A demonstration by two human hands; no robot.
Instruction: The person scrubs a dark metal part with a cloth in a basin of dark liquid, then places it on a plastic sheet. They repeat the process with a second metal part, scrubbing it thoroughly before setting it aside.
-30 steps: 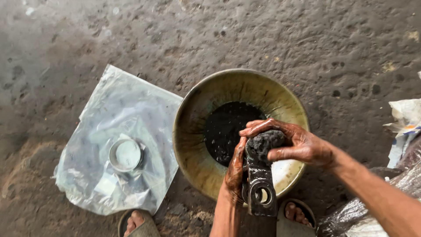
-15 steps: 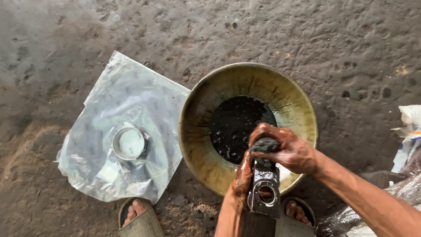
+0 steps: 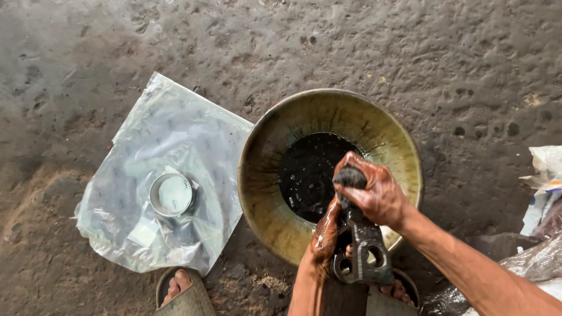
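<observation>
A wide, stained metal bowl [image 3: 374,126] sits on the ground with a pool of black oily liquid [image 3: 307,175] in its bottom. Over the bowl's near side my left hand [image 3: 324,240], wet and oily, grips a dark metal part [image 3: 366,254] with round holes. My right hand [image 3: 377,193] presses a dark wad, perhaps a rag or sponge [image 3: 349,175], against the upper end of that part. Both hands are smeared with the black liquid.
A clear plastic bag [image 3: 170,146] lies flat on the rough concrete to the left, with a short metal ring [image 3: 172,195] resting on it. My sandalled feet [image 3: 184,292] show at the bottom edge. Crumpled plastic and white paper [image 3: 547,175] lie at the right edge.
My right hand with the wad has slid a little along the top of the metal part, and the view has shifted slightly. My left hand's grip stays the same.
</observation>
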